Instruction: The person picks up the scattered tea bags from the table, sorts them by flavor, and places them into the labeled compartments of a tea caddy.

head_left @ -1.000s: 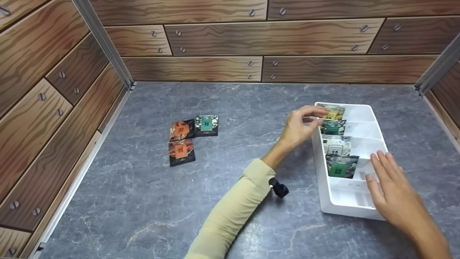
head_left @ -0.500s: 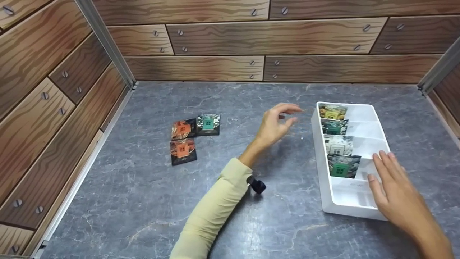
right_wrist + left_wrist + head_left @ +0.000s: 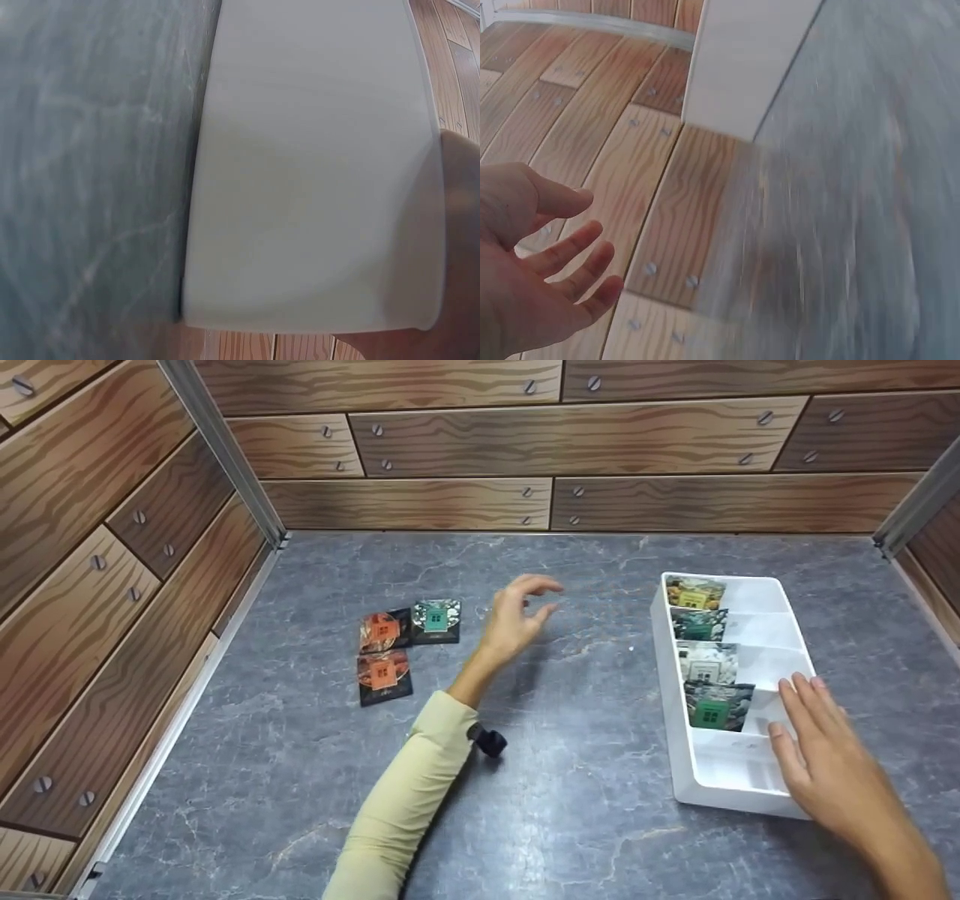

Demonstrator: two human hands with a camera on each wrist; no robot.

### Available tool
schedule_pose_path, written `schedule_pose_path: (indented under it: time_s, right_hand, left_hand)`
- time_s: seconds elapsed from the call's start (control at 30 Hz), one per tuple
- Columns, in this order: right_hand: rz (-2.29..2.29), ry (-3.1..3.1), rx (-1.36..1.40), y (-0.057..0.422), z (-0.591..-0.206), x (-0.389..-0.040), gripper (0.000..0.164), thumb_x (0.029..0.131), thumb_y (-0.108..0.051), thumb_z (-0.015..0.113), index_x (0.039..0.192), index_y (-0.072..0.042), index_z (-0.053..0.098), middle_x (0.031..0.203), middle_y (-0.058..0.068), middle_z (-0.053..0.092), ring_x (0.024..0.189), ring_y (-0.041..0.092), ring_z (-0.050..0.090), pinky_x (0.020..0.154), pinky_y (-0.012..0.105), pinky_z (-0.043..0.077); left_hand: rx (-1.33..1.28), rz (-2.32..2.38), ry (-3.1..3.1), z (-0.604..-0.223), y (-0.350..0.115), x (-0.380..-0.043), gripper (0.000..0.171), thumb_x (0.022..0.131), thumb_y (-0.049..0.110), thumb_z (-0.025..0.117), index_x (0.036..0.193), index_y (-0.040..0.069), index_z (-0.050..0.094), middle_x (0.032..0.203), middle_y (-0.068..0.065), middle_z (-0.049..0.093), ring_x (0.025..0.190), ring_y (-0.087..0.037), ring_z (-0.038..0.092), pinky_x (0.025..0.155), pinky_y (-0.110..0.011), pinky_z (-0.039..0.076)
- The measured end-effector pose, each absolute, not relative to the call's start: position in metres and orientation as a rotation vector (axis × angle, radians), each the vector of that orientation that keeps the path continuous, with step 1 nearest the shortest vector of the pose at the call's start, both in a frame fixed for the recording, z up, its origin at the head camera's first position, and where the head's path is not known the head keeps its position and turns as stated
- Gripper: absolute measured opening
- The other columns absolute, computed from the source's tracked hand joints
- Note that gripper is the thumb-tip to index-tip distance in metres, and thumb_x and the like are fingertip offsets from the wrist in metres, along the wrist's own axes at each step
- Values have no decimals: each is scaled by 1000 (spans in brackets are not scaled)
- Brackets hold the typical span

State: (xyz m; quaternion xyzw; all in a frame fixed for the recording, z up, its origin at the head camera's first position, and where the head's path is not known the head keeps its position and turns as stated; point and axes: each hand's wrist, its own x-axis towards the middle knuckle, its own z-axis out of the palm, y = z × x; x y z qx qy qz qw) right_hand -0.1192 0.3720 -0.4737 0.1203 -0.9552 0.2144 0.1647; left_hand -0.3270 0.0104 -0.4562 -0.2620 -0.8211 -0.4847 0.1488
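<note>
My left hand [image 3: 517, 619] is in the air above the table, just right of the loose tea sachets, fingers loosely bent and nothing in them. The left wrist view shows that same hand [image 3: 551, 262] with its fingers apart. Two orange-and-black tea sachets [image 3: 385, 675] and one teal-and-black sachet [image 3: 436, 619] lie flat on the table. My right hand [image 3: 836, 757] rests with extended fingers on the right rim of a white divided tray [image 3: 681, 780]. In its compartments stand a yellow sachet [image 3: 696, 594], a teal one [image 3: 699, 624], a white one [image 3: 706, 663] and a green one [image 3: 718, 708].
The grey marbled tabletop [image 3: 570, 810] is bounded by wood-patterned walls [image 3: 570, 442] at the back and sides. The tray's front compartment [image 3: 739, 761] shows no sachet. In the right wrist view, the tray's white side wall [image 3: 315, 165] fills most of the picture.
My left hand has moved from the tray's far compartments leftward across the table, toward the loose sachets. My right hand has stayed on the tray's rim.
</note>
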Motion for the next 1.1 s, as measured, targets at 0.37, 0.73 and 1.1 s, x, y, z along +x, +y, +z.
schedule_pose_path:
  time_s: [0.37, 0.73, 1.1]
  right_hand:
    - [614, -2686, 354, 374, -474, -119, 54, 107, -16, 46, 152, 10, 36, 158, 33, 31, 154, 40, 16, 127, 40, 2]
    - [608, -2717, 331, 375, -474, -118, 55, 108, -17, 44, 154, 10, 33, 160, 32, 28, 155, 40, 13, 127, 43, 0]
    - [608, -2701, 344, 372, -477, -121, 55, 107, -17, 46, 153, 10, 35, 159, 33, 30, 155, 39, 13, 127, 42, 1]
  left_hand:
    - [-597, -1277, -2402, -461, -36, -339, 27, 86, -4, 75, 112, 3, 76, 119, -11, 71, 111, -31, 65, 99, -36, 52]
    - [-428, -1245, -2448, -463, -72, -349, 28, 85, -4, 76, 112, 1, 75, 118, -17, 69, 109, -36, 64, 99, -46, 52]
    - [-233, -1092, -2549, -474, -95, -354, 29, 85, -2, 75, 112, 4, 77, 123, -18, 68, 117, -39, 61, 103, -46, 47]
